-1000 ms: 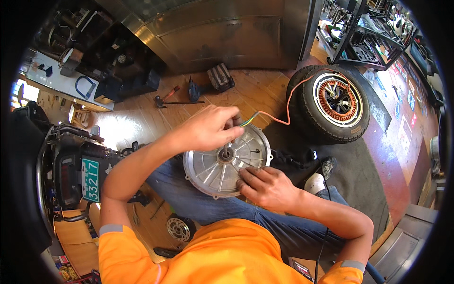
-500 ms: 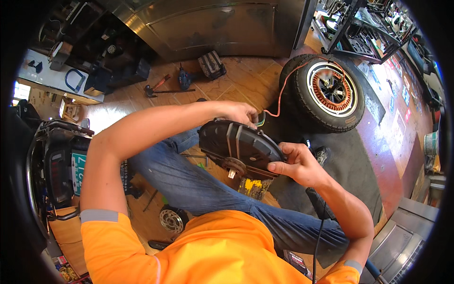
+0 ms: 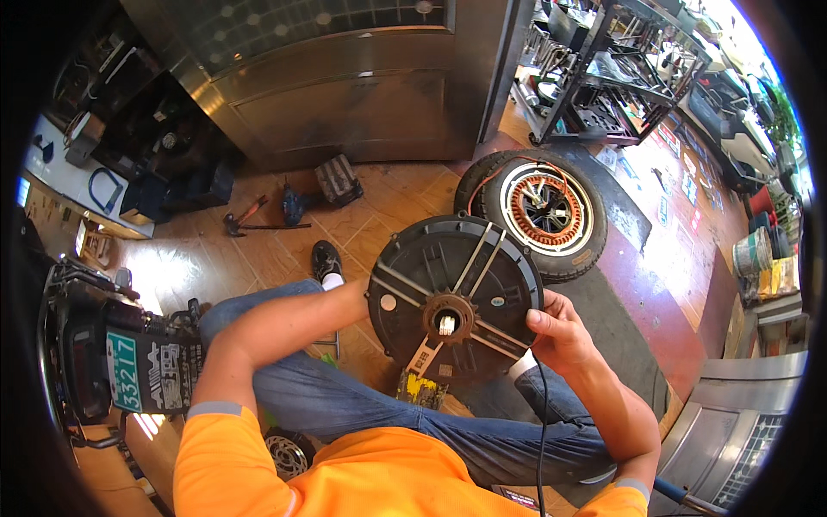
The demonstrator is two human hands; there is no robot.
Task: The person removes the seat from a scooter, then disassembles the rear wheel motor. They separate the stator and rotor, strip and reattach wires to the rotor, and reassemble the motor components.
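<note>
Cover movement: since the frame half a second ago, the black round cover [image 3: 452, 289] has swung from a steep tilt to show its hub face almost squarely upward.
Cover location: held above and between the person's jeans-clad legs [image 3: 332, 385], partly overlapping the tyred wheel [image 3: 575, 258] in view; a yellow-stained block [image 3: 422, 389] shows past its lower edge.
Right hand [image 3: 564, 329]: closed on the cover's right rim, thumb over the face, fingers bent behind.
Left hand: concealed behind the cover; only the left forearm [image 3: 297, 326] leads to it. Finger state cannot be told.
Cover weight and stiffness: judged heavy for its breadth and rigid, so it should turn as one piece.
Cover surface: probably smooth; any grease would make the edge slip.
Hub [image 3: 450, 317]: rust-brown, likely the rough spot; the pale centre piece [image 3: 446, 327] should be spared knocks.
Hold points: opposite sides of the rim, with the pale ribs [image 3: 484, 258] as secondary purchase.
</note>
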